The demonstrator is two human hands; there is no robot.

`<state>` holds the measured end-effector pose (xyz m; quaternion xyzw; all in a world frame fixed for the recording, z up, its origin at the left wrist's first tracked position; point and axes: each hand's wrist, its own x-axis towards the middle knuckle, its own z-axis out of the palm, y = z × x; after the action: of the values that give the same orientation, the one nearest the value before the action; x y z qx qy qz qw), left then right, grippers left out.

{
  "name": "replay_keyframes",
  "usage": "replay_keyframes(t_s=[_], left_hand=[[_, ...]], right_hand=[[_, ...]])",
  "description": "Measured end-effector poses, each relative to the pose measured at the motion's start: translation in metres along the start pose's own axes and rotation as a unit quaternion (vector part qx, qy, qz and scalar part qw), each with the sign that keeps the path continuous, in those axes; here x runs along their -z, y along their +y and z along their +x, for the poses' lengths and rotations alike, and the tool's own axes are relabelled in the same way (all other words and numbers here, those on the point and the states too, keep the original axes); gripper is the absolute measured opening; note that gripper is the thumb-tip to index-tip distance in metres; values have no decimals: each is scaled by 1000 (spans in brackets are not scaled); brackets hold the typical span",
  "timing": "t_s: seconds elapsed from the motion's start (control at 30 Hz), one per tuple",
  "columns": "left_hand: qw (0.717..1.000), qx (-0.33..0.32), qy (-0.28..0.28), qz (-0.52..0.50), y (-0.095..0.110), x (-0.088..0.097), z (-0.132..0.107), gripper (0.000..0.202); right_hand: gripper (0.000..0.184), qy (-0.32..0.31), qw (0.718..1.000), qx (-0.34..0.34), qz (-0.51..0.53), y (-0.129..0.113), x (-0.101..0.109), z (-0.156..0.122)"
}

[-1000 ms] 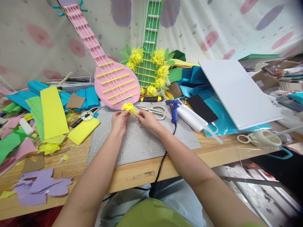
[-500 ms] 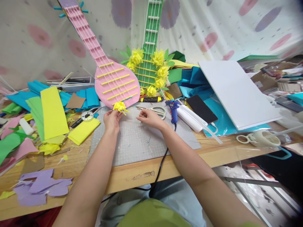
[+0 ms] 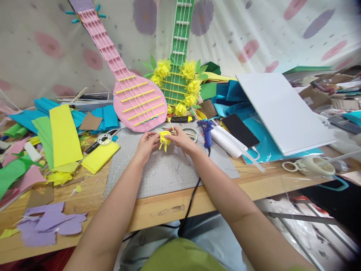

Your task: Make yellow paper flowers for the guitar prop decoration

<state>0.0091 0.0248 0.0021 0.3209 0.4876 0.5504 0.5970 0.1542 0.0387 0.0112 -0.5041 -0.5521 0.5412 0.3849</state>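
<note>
A small yellow crepe-paper flower [image 3: 164,138] is pinched between both my hands above the grey cutting mat [image 3: 169,173]. My left hand [image 3: 147,144] grips its left side with closed fingers. My right hand [image 3: 182,140] closes on its right side and also holds a thin wooden stick [image 3: 180,146] that slants from near the pink guitar down toward the mat. Just behind the hands stands the pink paper guitar [image 3: 135,101]. The green paper guitar [image 3: 177,75], ringed with yellow flowers, leans beside it.
Scissors [image 3: 189,132], a blue glue gun [image 3: 207,131] with its black cord, white glue sticks [image 3: 228,142] and a black phone [image 3: 239,130] lie right of the hands. A white board [image 3: 282,109] rests at right. Coloured paper sheets [image 3: 62,135] and purple scraps [image 3: 47,222] cover the left.
My left hand brought the flower back from the pink guitar's lower edge to the middle. My right hand picked up a wooden stick and closed on the flower.
</note>
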Motion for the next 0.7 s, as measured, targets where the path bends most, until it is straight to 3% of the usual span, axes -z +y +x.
replay_keyframes(t_s=[0.23,0.43,0.7], left_hand=[[999,20,-24,18,0,-1,-5,30],[999,9,-20,23,-3,-4,-8,45],[999,-31,8,26,-5,-5,-7,46]], right_hand=[[39,137,989,4,56,6,2,8],[44,156,985,18,78,10,1,10],[44,150,984,30,89,11,1,11]])
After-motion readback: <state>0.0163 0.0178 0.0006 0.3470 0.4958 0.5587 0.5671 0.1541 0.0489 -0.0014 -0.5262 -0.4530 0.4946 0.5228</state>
